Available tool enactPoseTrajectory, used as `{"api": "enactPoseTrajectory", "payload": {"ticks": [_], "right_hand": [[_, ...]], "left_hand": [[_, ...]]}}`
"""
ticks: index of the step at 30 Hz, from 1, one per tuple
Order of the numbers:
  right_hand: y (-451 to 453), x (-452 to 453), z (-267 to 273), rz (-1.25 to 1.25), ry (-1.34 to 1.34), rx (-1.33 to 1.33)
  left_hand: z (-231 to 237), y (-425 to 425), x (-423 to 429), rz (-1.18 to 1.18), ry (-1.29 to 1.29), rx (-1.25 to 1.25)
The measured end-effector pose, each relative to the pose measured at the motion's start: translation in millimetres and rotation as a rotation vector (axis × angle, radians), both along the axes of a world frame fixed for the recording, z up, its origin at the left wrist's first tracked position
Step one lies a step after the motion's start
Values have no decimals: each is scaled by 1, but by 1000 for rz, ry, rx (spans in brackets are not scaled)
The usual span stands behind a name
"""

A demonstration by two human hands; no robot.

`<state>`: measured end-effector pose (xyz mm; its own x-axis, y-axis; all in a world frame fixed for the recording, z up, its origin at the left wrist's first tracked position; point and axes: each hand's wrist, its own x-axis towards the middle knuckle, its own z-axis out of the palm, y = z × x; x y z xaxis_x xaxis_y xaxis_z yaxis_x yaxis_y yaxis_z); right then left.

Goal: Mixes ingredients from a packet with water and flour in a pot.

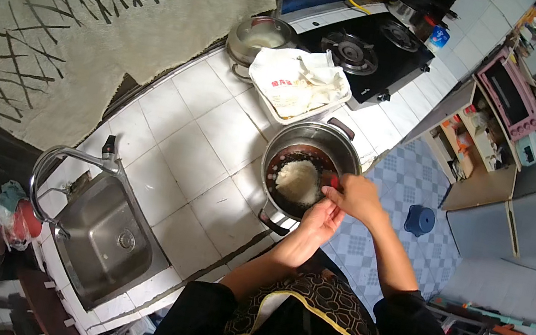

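Note:
A steel pot with dark handles stands on the tiled counter near its front edge. Inside it, a mound of pale powder sits in dark liquid with bubbles round its rim. Over the pot's near right rim my right hand is closed around a small red object, whose exact kind I cannot tell. Just below, my left hand is held palm up at the pot's edge, its fingers loosely curled close to the right hand; nothing is plainly seen in it.
Behind the pot is a white plastic tub covered by a printed cloth bag. Beyond stand a lidded steel pot and a black gas stove. A steel sink lies left; a blue stool stands on the floor right.

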<state>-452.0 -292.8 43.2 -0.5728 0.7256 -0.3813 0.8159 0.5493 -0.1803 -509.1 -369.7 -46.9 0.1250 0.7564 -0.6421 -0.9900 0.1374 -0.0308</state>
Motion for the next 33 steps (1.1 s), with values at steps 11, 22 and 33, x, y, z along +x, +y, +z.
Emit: {"api": "enactPoseTrajectory", "payload": {"ticks": [11, 22, 33], "right_hand": [[6, 22, -8, -145, 829, 23], [10, 45, -63, 212, 802, -152], [-126, -13, -63, 33, 978, -799]], "left_hand": [[-17, -1, 23, 124, 111, -13], [-24, -41, 44, 137, 407, 204], [-17, -170, -21, 499, 1248, 144]]}}
